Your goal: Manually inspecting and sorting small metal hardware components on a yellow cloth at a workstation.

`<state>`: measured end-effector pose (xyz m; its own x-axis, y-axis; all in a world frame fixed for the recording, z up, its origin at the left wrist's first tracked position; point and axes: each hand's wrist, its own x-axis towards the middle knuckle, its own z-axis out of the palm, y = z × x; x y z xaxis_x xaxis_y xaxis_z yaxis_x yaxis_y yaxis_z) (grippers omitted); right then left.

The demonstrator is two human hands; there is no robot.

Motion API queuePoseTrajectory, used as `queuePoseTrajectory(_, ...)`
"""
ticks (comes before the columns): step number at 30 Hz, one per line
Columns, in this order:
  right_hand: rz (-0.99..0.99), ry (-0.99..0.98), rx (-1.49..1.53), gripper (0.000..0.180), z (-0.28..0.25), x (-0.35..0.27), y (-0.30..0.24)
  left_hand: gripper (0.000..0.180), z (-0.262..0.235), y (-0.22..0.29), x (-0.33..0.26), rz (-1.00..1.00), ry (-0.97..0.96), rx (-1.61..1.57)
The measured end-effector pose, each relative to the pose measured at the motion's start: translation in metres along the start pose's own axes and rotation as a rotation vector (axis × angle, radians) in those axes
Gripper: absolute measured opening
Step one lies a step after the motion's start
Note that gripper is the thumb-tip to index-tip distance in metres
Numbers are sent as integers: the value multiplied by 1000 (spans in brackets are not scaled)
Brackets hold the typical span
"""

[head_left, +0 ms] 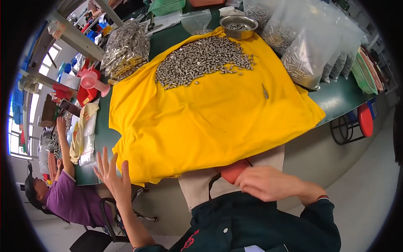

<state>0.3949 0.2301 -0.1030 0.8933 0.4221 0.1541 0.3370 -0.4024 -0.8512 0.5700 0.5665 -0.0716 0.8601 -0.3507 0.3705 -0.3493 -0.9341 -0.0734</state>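
Observation:
My left hand (114,176) is raised at the near left edge of the table, fingers spread and holding nothing. My right hand (268,183) is over my lap with its fingers curled in; what they hold, if anything, is hidden. Beside its fingertips a red surface (234,171) shows between my beige trouser legs. In front of me a yellow cloth (189,130) covers the table. A wide heap of small metal cylinders (201,59) lies on its far part. A slim pointed metal tool (265,91) lies alone on the cloth to the right.
A metal bowl (238,26) with small parts stands behind the heap. Clear bags of metal parts (308,54) stand at right, another bag (126,50) at left. A pink stand (92,82) is near a red bin (87,94). A person in purple (77,193) sits at left.

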Motion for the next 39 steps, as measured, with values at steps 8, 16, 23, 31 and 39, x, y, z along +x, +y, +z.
queuePoseTrajectory(8, 198, 226, -874, 79, -16, 9, 32, 78, 30, 145, 10, 697, -237, -274)
queuePoseTrajectory(16, 154, 343, -750, 22, -24, -42, 4, 63, -20, 91, -38, 692, -636, -398)
queuePoseTrajectory(23, 324, 645, -812, 11, -89, 13, 58, 19, 4, 116, 70, 524, -129, -756)
queuePoseTrajectory(31, 380, 671, -929, 14, -90, 22, 96, 8, 102, 151, 147, 491, 66, -668)
queuePoseTrajectory(39, 218, 690, -471, 10, -111, 70, 76, 6, 114, 167, 152, 421, 50, -585)
